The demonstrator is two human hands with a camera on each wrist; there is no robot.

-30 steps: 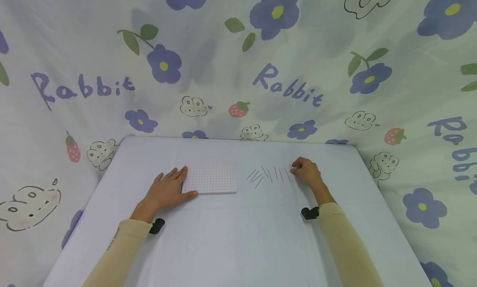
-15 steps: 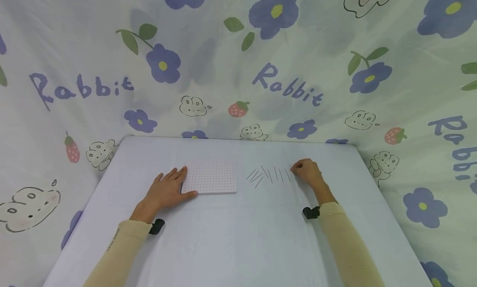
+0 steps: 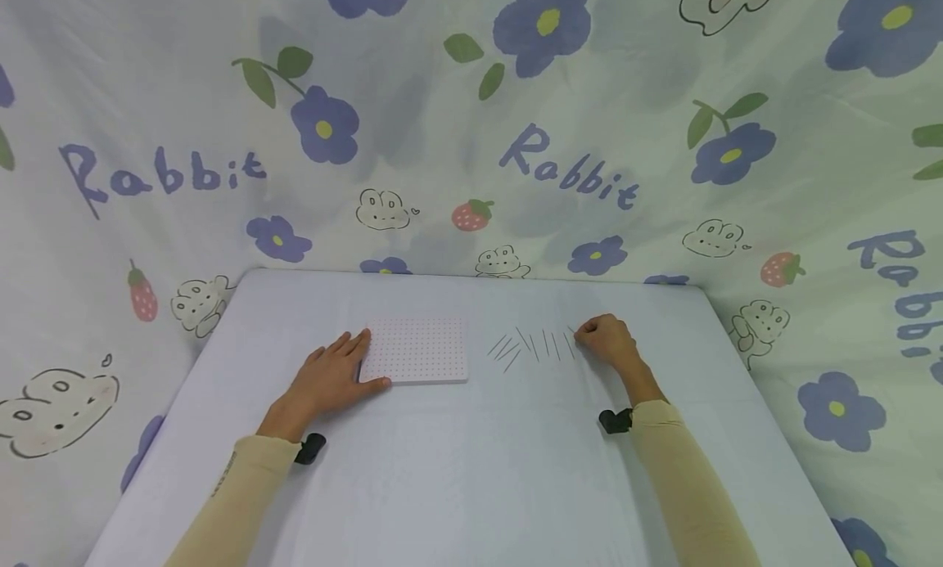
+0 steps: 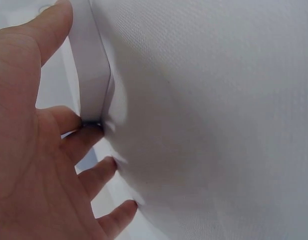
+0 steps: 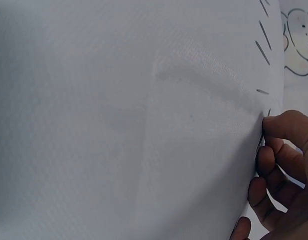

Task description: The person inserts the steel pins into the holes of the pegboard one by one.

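My left hand (image 3: 331,377) rests at the left end of a white board (image 3: 416,351) dotted with rows of small holes. Its fingers are spread along the left edge, and the thumb lies by the near corner. The left wrist view shows the thumb (image 4: 56,30) against the board's pale side (image 4: 91,75). To the right, my right hand (image 3: 610,339) pinches a thin, dark needle-like rod (image 5: 269,112) between thumb and index finger, close over the tabletop; most of it is hidden by the fingertips. Several similar rods (image 3: 546,344) lie between the board and this hand.
The table (image 3: 471,469) has a white cover and rounded far corners. Behind it hangs a curtain (image 3: 412,125) printed with flowers and rabbits. Dark camera mounts (image 3: 615,421) sit at both wrists.
My right hand's fingers have closed in on the rod at the right end of the row, its tip shifting slightly left. My left hand and the board have stayed put.
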